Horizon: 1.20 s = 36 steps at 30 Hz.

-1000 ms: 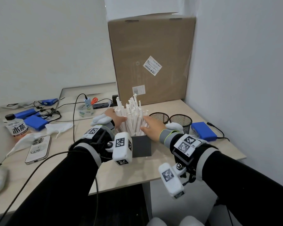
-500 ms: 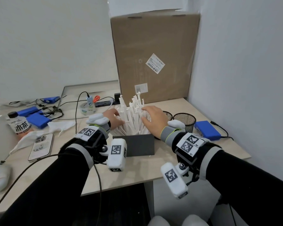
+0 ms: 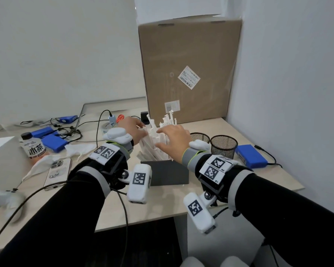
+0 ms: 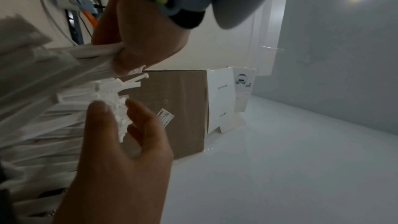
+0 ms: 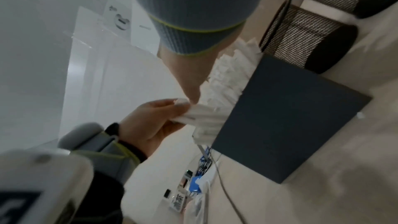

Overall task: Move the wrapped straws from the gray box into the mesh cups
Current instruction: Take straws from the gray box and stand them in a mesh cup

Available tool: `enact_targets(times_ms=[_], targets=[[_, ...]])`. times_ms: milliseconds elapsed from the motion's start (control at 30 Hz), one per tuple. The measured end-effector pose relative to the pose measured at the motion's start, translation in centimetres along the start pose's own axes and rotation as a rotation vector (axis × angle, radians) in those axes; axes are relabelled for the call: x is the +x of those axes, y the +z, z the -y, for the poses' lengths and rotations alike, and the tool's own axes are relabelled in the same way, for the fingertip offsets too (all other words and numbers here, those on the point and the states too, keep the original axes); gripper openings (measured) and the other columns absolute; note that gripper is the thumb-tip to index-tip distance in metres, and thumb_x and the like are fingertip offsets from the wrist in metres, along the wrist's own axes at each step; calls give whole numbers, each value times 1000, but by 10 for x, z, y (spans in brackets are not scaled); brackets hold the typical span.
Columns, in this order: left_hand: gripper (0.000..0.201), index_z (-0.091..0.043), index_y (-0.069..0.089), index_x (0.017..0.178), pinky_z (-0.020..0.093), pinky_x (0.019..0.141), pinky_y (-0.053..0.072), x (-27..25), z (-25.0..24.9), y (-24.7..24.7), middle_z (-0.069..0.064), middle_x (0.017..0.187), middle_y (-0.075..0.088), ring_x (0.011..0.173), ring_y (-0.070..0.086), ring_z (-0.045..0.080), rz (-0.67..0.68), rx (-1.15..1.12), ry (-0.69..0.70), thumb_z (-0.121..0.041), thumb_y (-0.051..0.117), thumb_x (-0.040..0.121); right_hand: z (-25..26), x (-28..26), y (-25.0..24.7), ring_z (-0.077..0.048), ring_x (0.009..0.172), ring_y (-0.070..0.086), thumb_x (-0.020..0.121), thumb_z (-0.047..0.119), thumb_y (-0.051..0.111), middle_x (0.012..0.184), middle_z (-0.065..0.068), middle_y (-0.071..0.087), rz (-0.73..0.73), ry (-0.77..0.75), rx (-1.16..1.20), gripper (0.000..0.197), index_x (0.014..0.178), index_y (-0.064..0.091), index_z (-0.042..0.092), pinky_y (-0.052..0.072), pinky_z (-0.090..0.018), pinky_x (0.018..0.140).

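Now both hands are on the upper part of the wrapped straws [image 3: 156, 138], which stand bunched and fanned in the gray box [image 3: 167, 173] near the front of the table [image 3: 162, 205]. One second ago the hands sat lower, against the bundle just above the box rim; they have since risen toward the straw tips. The left hand [image 3: 132, 130] pinches a few straws between thumb and fingers at the bundle's left side. The right hand [image 3: 173, 138] lies against the right side with fingers spread and only lightly bent, gripping nothing. Both mesh cups [image 3: 223, 146] stand just right of the box, as before, and hold no straws. A cardboard carton [image 3: 189, 74] stands behind the box.
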State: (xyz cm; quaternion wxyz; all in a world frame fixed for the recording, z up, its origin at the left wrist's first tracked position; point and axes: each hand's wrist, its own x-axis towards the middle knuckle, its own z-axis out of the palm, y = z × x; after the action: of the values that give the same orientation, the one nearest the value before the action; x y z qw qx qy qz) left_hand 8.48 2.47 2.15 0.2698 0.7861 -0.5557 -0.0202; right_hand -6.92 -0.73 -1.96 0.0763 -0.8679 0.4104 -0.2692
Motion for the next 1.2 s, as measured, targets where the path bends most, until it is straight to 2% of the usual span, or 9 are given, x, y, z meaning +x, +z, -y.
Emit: enact_targets(times_ms=[133, 300, 533, 667, 733, 800, 933, 1067, 1200], targets=[[19, -16, 73, 96, 28, 70, 46, -1, -16, -9, 6, 98, 71, 83, 63, 24, -34, 39, 43, -21, 62, 82, 26, 13, -1, -25, 120, 51, 78, 30, 74, 132, -7, 53, 49, 75, 355, 65, 133, 44, 14, 40, -34, 96], [22, -13, 73, 99, 24, 70, 38, -5, -32, -15, 9, 102, 71, 86, 62, 26, 22, 103, 84, -23, 57, 87, 38, 28, 2, -29, 123, 49, 76, 28, 77, 134, -9, 52, 267, 208, 410, 80, 139, 30, 11, 40, -35, 95], [11, -18, 60, 77, 33, 81, 50, -3, -29, -17, 4, 82, 61, 78, 55, 21, 104, 27, 24, -25, 69, 77, 30, 26, 12, -14, 99, 51, 79, 24, 73, 124, -7, 58, 229, 216, 634, 58, 129, 45, 11, 42, -25, 88], [32, -11, 62, 92, 37, 83, 57, 3, -19, -18, 11, 91, 61, 84, 61, 24, 258, -194, -34, -23, 81, 70, 28, 24, 12, -13, 88, 49, 89, 12, 61, 84, 4, 55, 214, 192, 630, 16, 101, 53, 17, 42, -16, 63], [29, -6, 63, 87, 33, 73, 58, 4, -14, -21, 13, 87, 60, 83, 62, 22, 360, -331, -38, -25, 79, 74, 28, 23, 8, -12, 84, 51, 92, 10, 53, 82, 3, 52, 141, 225, 650, 16, 107, 52, 15, 45, -13, 52], [20, -12, 64, 73, 22, 62, 51, 5, -10, -25, 6, 78, 57, 74, 55, 14, 363, -369, -25, -28, 76, 77, 29, 19, 5, -15, 88, 51, 93, 10, 52, 91, -5, 54, 159, 259, 705, 26, 118, 53, 4, 44, -18, 63], [11, -9, 71, 78, 12, 63, 55, 4, -4, -26, 11, 90, 69, 74, 64, 14, 388, -546, -64, -18, 77, 77, 28, 16, 10, -15, 85, 53, 92, 14, 58, 87, -1, 57, 168, 246, 834, 26, 116, 57, 4, 38, -14, 61], [14, -7, 67, 78, 14, 69, 57, 0, -4, -21, 8, 82, 69, 73, 66, 13, 354, -589, -59, -16, 78, 76, 24, 18, 17, -14, 77, 54, 90, 16, 60, 76, 1, 56, 186, 268, 830, 15, 101, 59, 6, 41, -20, 64], [16, -11, 62, 74, 24, 83, 56, -1, -3, -18, 7, 82, 65, 79, 63, 16, 350, -594, -21, -17, 76, 78, 25, 19, 18, -18, 88, 58, 90, 15, 60, 92, -7, 61, 187, 266, 823, 28, 114, 59, 2, 46, -29, 82]])
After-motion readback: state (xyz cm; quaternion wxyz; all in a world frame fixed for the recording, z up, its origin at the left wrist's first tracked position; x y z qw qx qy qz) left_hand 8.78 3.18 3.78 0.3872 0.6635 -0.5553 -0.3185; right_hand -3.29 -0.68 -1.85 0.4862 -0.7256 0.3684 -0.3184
